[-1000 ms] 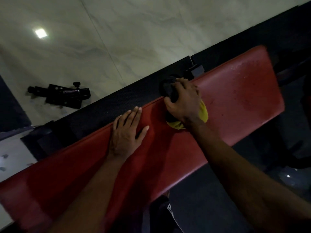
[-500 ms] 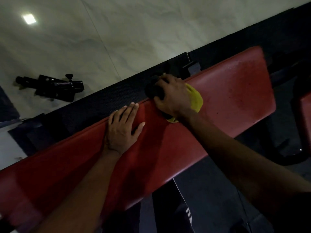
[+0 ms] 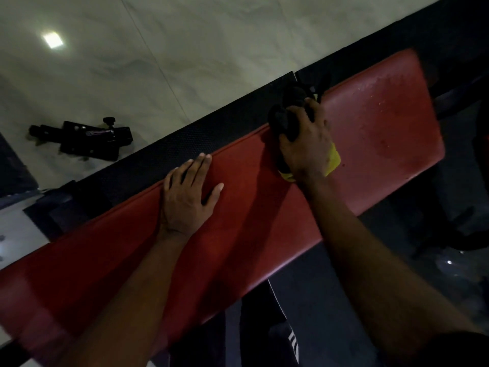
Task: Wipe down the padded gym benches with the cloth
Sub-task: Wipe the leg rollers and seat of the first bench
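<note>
A long red padded bench [image 3: 383, 123] runs diagonally from lower left to upper right. My right hand [image 3: 307, 144] grips a bunched cloth [image 3: 333, 160], yellow at the wrist side and dark at the fingers, pressed on the pad near its far edge. Wet specks show on the pad to the right of the cloth. My left hand [image 3: 188, 194] lies flat on the pad, fingers straight, left of the cloth.
A black rubber mat strip [image 3: 185, 147] borders the bench's far side, with pale tiled floor [image 3: 185, 49] beyond. A black metal machine part [image 3: 87, 139] lies on the tiles at left. Dark frame parts [image 3: 463, 96] stand at the right end.
My right hand has slid the cloth a little to the right along the pad's far edge. My left hand has stayed flat in place. The camera shifted slightly.
</note>
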Tool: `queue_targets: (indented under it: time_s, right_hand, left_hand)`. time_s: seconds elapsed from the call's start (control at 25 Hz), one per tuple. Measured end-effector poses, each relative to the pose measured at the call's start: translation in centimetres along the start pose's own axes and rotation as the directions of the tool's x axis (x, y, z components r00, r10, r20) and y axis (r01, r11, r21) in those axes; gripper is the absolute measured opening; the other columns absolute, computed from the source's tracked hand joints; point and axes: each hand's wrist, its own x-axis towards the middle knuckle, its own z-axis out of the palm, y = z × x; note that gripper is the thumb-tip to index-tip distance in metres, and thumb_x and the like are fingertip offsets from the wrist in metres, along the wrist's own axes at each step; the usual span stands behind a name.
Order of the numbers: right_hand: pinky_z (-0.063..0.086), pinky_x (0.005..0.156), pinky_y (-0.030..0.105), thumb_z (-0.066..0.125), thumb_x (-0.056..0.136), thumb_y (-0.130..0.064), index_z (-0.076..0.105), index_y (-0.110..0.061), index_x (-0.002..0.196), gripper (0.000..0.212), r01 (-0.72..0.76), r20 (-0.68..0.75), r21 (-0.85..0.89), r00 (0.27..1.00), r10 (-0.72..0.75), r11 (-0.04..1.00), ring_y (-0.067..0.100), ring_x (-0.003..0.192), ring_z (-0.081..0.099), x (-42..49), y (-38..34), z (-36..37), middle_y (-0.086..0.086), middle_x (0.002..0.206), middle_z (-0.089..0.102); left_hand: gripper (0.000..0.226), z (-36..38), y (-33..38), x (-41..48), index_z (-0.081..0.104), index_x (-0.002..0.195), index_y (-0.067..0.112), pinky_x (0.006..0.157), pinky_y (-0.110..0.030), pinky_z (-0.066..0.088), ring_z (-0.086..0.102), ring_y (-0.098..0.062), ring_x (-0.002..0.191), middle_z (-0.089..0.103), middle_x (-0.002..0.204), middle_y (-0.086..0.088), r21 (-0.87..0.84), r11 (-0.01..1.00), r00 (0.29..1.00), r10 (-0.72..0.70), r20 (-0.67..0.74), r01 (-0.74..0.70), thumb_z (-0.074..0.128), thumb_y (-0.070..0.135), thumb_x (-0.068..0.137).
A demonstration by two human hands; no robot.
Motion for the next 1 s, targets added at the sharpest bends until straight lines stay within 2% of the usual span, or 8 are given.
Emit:
queue_targets:
  time_s: [0.08,0.24,0.44,0.52,0.64,0.76,0.8,1.0]
  right_hand:
    - [0.048,0.096,0.049,0.068,0.078,-0.029,0.057,-0.027,0.137,0.06,-0.061,-0.016,0.044,0.998,0.062,0.997,0.038,0.134,0.044,-2.4,-2.2,1.2,0.005,0.156,0.039]
    - [0.051,0.093,0.049,0.069,0.082,-0.026,0.053,-0.03,0.142,0.062,0.11,0.041,0.006,0.993,-0.11,0.994,0.04,0.132,0.045,-5.0,1.3,0.8,0.003,0.159,0.036]
    - [0.047,0.103,0.051,0.064,0.08,-0.026,0.051,-0.025,0.145,0.066,-0.258,-0.105,0.131,0.957,0.272,0.957,0.036,0.14,0.04,-7.6,8.7,-0.6,0.007,0.161,0.031]
    - [0.042,0.103,0.047,0.063,0.079,-0.03,0.051,-0.025,0.144,0.067,-0.296,-0.094,0.107,0.947,0.306,0.949,0.037,0.136,0.041,-8.4,7.1,-0.1,0.006,0.161,0.031]
    - [0.041,0.099,0.045,0.066,0.079,-0.034,0.047,-0.03,0.148,0.071,-0.161,0.008,0.062,0.987,0.161,0.985,0.037,0.136,0.039,-10.6,4.4,0.3,0.001,0.163,0.028]
    - [0.049,0.093,0.05,0.066,0.079,-0.035,0.046,-0.031,0.15,0.074,0.136,0.083,0.01,0.987,-0.136,0.991,0.041,0.129,0.042,-11.1,7.8,0.0,0.005,0.163,0.03]
    - [0.051,0.09,0.051,0.067,0.078,-0.033,0.047,-0.029,0.149,0.075,0.157,0.079,-0.007,0.985,-0.156,0.988,0.043,0.124,0.045,-10.6,9.6,-0.3,0.007,0.162,0.031]
    - [0.05,0.094,0.054,0.07,0.079,-0.029,0.043,-0.032,0.15,0.076,-0.279,-0.033,0.105,0.958,0.284,0.954,0.041,0.126,0.045,-11.0,12.0,-0.8,0.002,0.163,0.024]
  left_hand:
    - [0.061,-0.5,0.7,0.1,0.044,0.15,0.019,0.114,-0.045,0.026,0.04,-0.022,0.14,0.046,0.153,0.001,-0.023,0.998,0.998,-0.061,0.014,0.061,0.055,0.049,0.097]
    - [0.052,0.1,5.0,2.7,0.047,0.148,0.018,0.12,-0.041,0.016,0.03,-0.02,0.148,0.044,0.155,-0.002,-0.184,0.97,0.986,-0.154,0.056,0.162,0.049,0.037,0.101]
    - [0.054,2.8,8.8,6.0,0.041,0.152,0.016,0.12,-0.042,0.018,0.032,-0.018,0.148,0.039,0.158,-0.003,-0.091,0.991,0.995,-0.091,0.043,0.094,0.039,0.041,0.104]
    - [0.054,3.5,8.9,5.4,0.036,0.154,0.018,0.12,-0.042,0.02,0.03,-0.017,0.149,0.035,0.161,-0.002,0.011,0.998,0.997,-0.07,-0.015,0.07,0.035,0.042,0.107]
    - [0.054,3.4,8.8,5.3,0.03,0.157,0.021,0.121,-0.043,0.02,0.025,-0.016,0.151,0.028,0.164,-0.002,0.056,0.998,1.0,-0.011,-0.003,0.011,0.032,0.043,0.108]
    - [0.055,3.5,8.8,5.3,0.03,0.157,0.022,0.122,-0.045,0.02,0.024,-0.016,0.152,0.027,0.164,-0.001,0.062,0.996,0.998,0.057,0.017,-0.058,0.034,0.046,0.107]
    - [0.056,3.6,8.8,5.1,0.03,0.157,0.022,0.122,-0.046,0.019,0.024,-0.017,0.152,0.028,0.164,-0.001,0.059,0.996,0.998,0.065,0.022,-0.067,0.036,0.047,0.107]
    - [0.062,3.4,9.3,5.0,0.03,0.157,0.023,0.12,-0.054,0.019,0.024,-0.025,0.151,0.028,0.164,-0.007,0.143,0.984,0.993,0.099,0.069,-0.108,0.038,0.054,0.103]
